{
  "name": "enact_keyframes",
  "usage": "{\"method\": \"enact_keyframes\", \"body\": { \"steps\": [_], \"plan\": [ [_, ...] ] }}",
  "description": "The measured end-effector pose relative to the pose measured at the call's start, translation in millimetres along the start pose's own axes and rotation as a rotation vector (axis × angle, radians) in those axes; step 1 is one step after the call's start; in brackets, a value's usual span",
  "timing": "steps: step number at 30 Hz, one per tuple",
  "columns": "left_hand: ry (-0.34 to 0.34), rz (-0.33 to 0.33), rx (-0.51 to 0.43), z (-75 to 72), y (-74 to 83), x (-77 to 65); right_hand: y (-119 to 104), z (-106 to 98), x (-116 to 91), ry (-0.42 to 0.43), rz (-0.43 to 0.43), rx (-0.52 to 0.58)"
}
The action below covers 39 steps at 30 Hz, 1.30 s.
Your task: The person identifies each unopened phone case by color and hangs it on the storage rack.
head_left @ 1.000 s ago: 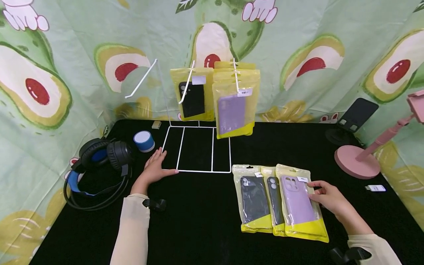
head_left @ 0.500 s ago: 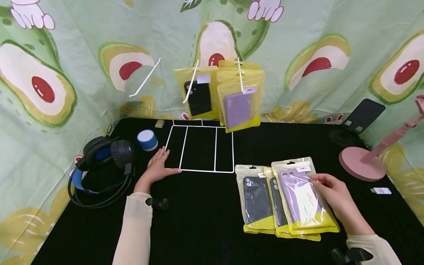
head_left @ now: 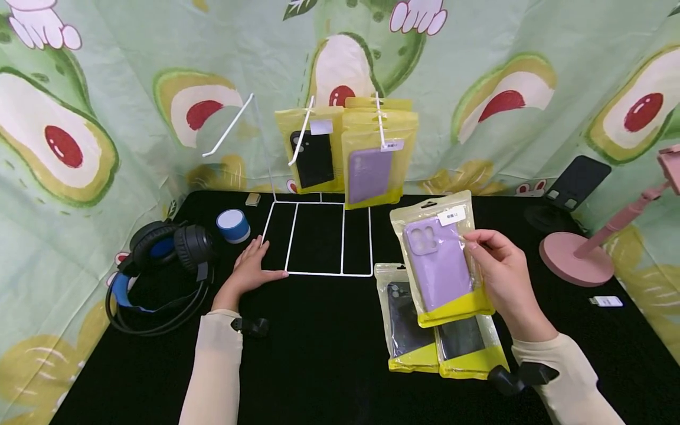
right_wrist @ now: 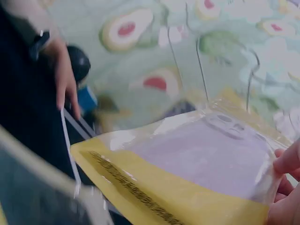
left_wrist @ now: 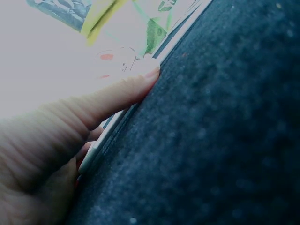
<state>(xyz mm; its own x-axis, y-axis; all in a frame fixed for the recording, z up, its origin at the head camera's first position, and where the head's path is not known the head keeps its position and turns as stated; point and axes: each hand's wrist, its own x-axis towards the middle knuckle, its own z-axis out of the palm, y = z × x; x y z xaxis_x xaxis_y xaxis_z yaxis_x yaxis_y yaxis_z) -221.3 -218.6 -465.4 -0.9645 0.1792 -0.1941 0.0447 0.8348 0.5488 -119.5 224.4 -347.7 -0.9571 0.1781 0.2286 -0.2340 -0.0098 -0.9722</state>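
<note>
Between thumb and fingers, my right hand (head_left: 504, 283) pinches the right edge of a bagged purple phone case (head_left: 441, 265), held up above the table. Beneath it lie two bagged dark phone cases (head_left: 406, 330), partly covered. My left hand (head_left: 247, 274) rests on the front left corner of a white wire display rack (head_left: 342, 242), fingers spread and thumb along the front bar. In the left wrist view the thumb (left_wrist: 126, 91) touches that bar. From the rack's middle hook hangs a bagged black case (head_left: 314, 159); several bags, a purple case (head_left: 369, 174) foremost, hang on the right hook.
The left hook (head_left: 228, 125) holds nothing. On the left are headphones (head_left: 164, 254), a blue-and-white cylinder (head_left: 232, 226) and a small tan block (head_left: 252, 199). A pink stand (head_left: 576, 260), a dark phone stand (head_left: 571, 186) and a USB stick (head_left: 607, 301) stand or lie right.
My right hand has lifted the bagged purple case off the other bags and moved it up and left, towards the rack. The left hand has stayed on the rack.
</note>
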Motion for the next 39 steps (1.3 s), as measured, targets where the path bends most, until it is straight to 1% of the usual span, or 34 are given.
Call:
{"method": "enact_keyframes", "body": {
  "steps": [3,7,13,16,20,23,28,34,39],
  "plan": [
    [-0.003,0.0,0.003,1.2,-1.5,1.2,-9.3,19.6,3.4,-0.004,-0.035,0.061],
    [-0.004,-0.004,-0.002,1.7,-2.0,2.1,-21.3,41.1,9.1,-0.019,-0.089,0.181],
    [0.003,0.003,-0.036,-0.6,1.3,-2.6,-37.1,64.7,17.3,-0.018,-0.143,0.336],
    [0.003,0.012,-0.045,-1.4,2.3,-4.2,-42.8,74.2,21.2,-0.021,-0.161,0.363],
    [-0.004,-0.001,-0.025,0.4,-0.6,-1.7,-45.8,84.1,28.3,-0.017,-0.165,0.36],
    [-0.01,-0.011,-0.014,1.3,-1.9,0.8,-44.3,89.8,36.0,0.012,-0.154,0.35],
    [-0.012,-0.016,-0.01,-0.5,-0.3,0.8,-35.5,96.5,49.4,0.063,-0.133,0.322],
    [-0.006,-0.013,-0.008,0.0,-0.3,0.5,-22.6,102.0,64.7,0.094,-0.144,0.296],
    [-0.005,-0.014,-0.002,0.2,0.1,0.9,-13.7,104.6,76.5,0.118,-0.126,0.261]
  ]
}}
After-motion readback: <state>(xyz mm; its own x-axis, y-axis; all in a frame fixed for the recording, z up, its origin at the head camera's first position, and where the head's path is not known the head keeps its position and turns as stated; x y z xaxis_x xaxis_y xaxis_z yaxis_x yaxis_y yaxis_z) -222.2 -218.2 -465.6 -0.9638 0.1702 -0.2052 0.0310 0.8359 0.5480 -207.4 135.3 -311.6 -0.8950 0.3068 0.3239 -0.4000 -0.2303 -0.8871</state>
